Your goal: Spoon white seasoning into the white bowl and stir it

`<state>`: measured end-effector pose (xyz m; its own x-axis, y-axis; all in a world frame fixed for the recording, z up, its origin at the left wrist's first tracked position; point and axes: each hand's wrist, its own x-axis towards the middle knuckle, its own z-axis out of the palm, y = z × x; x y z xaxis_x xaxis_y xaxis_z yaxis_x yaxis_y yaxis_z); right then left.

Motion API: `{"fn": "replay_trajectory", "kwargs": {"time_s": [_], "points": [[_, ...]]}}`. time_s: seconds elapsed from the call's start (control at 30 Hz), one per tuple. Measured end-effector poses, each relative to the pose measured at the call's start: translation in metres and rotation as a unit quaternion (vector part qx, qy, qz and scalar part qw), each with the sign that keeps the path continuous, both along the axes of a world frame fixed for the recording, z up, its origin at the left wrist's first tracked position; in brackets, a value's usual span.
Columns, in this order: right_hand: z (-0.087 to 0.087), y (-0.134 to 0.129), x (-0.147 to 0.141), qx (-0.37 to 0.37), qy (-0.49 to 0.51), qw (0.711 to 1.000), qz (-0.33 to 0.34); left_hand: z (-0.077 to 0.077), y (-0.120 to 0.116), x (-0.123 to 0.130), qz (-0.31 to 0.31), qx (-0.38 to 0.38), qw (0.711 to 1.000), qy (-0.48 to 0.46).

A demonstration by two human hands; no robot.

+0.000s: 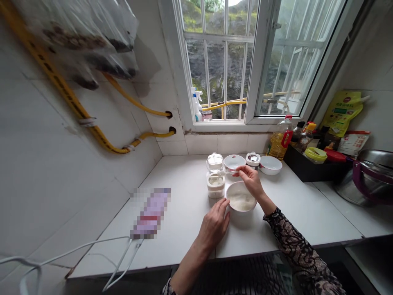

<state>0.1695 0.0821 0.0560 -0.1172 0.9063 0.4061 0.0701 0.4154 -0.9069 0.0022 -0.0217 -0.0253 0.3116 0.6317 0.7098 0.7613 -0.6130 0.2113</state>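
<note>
A white bowl (241, 211) of pale, flour-like powder stands on the counter between my hands. My left hand (215, 223) touches its left rim with outstretched fingertips, thumb apart, not gripping it. Above and behind the bowl, my right hand (250, 180) pinches the handle of a small white spoon (229, 172). The spoon's head is over the mouth of an open white jar (215, 191), which holds pale contents. Whether the spoon carries anything is too small to tell. Another white-lidded jar (214, 160) stands just behind.
Behind my right hand are a white bowl (234, 160), a lidded jar (253, 159) and another bowl (270, 165). An oil bottle (278, 141), a black box (302, 166) of condiments and a metal pot (359, 180) line the right. A pixelated purple item (152, 213) with white cables lies left.
</note>
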Motion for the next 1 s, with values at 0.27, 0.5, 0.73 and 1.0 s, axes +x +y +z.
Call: {"fn": "replay_trajectory", "kwargs": {"time_s": [0.27,0.5,0.73,1.0], "points": [[-0.003,-0.013,-0.006,0.284,-0.263,0.922,0.000,0.000,0.000,-0.001,-0.004,-0.004,1.000,-0.001],[0.008,-0.015,0.011,0.176,-0.157,0.970,-0.062,-0.001,0.000,-0.001,-0.002,-0.009,1.000,0.000],[0.009,-0.004,0.030,0.076,-0.262,0.960,-0.067,-0.002,0.000,-0.001,-0.006,-0.003,1.000,-0.007],[0.000,-0.010,0.018,0.037,-0.277,0.960,-0.012,-0.001,0.000,-0.001,-0.005,-0.005,1.000,-0.004]]}}
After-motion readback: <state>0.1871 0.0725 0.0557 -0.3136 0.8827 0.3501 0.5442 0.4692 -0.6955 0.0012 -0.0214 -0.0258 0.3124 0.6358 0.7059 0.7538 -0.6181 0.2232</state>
